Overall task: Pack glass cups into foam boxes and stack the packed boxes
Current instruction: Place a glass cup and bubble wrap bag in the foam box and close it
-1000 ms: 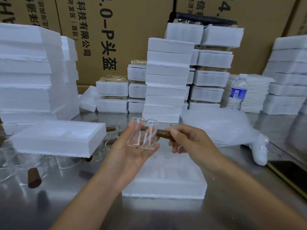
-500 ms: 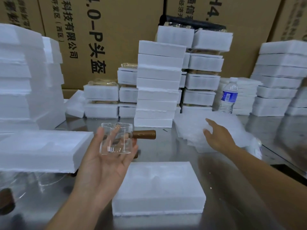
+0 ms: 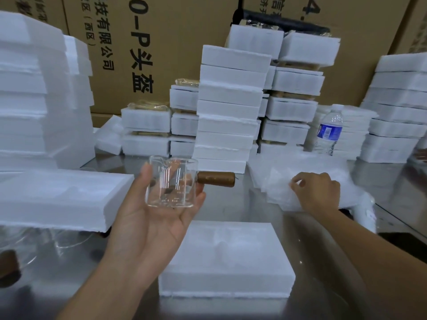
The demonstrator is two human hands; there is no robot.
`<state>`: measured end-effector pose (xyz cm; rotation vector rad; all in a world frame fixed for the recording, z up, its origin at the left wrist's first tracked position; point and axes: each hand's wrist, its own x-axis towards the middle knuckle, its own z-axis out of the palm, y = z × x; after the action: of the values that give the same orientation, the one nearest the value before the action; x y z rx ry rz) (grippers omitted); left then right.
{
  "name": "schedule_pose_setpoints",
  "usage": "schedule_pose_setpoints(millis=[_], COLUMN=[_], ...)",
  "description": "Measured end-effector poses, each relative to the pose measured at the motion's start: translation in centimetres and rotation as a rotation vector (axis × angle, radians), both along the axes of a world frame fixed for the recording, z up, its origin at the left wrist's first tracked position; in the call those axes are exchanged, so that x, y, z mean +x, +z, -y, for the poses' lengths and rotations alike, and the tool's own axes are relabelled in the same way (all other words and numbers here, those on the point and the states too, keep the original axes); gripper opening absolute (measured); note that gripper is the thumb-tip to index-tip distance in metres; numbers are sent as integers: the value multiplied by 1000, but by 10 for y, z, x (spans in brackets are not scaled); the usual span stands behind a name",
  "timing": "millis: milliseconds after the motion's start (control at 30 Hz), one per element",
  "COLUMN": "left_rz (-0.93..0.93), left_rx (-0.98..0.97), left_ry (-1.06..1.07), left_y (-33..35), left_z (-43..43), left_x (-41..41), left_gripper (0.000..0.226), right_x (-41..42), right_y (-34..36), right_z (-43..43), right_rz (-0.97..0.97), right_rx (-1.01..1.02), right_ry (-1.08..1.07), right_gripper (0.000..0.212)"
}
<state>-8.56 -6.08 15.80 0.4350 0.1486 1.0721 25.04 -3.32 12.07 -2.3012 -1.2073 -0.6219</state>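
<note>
Over the table (image 3: 231, 204), palm-up left hand (image 3: 152, 225) cradles cup (image 3: 171, 183).

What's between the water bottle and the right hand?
Head view: the pile of plastic bags lies between bottle and right hand, which pinches its edge. Left hand holds the cup.

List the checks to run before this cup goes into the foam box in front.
1. Grip: left hand holds glass cup upright: ok.
2. Handle: wooden handle juts right, unobstructed: ok.
3. Wrap: right hand pinches plastic wrap: ok.
4. Single sheet picked: cannot tell.
5. Target: foam box in front, recess up, nothing in it: ok.
</note>
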Motion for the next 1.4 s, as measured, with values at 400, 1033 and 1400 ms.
schedule_pose_setpoints(millis=[400,1033,1400], left_rz=[110,77,-335], left_rx=[-4,38,343], left_ry=[-58,47,35], left_y=[3,-2,-12], left_z=[5,1,8], left_x=[-7,-15,7], left_gripper=[63,65,70], right_x=[-89,-157,-152], right_y=[78,21,25], right_z=[47,90,96], right_rz=[-127,-696,-392], right_rx=[399,279,143], right_ry=[637,974,1016], right_gripper=[8,11,17])
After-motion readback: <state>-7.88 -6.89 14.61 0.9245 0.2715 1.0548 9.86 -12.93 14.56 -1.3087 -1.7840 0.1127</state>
